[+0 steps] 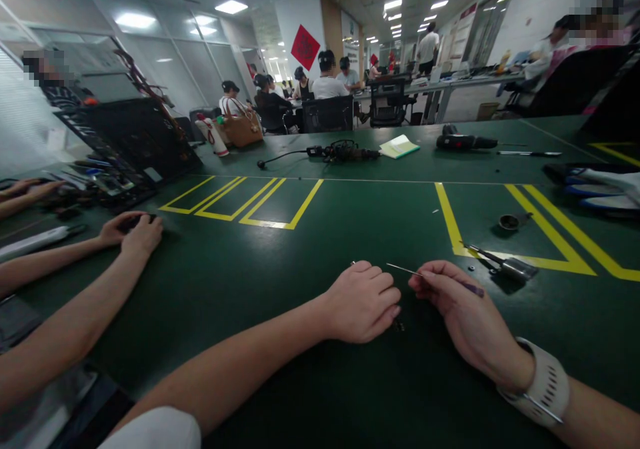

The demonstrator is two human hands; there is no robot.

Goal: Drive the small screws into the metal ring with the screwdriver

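My left hand (364, 301) is closed, back of the hand up, just over the green table. A bit of small dark metal (399, 326) peeks out below its fingers; most of what it grips is hidden. Between thumb and fingers, my right hand (457, 312) pinches a slim screwdriver (406, 270) with a thin metal shaft and a purplish handle. Its tip points left, close to my left hand but apart from it. Right of that, a metal cylinder with a shaft (517, 269) lies across the yellow tape, and a round metal cap (509, 222) sits behind it.
Farther back lie a corded tool (345, 150), a notepad (399, 146), a black power tool (465, 140) and a pen (530, 153). Gloves (607, 189) are at right. At left, another person's hands (143, 232) hold something dark, near a black bin (135, 142). Yellow tape marks the green table (280, 269).
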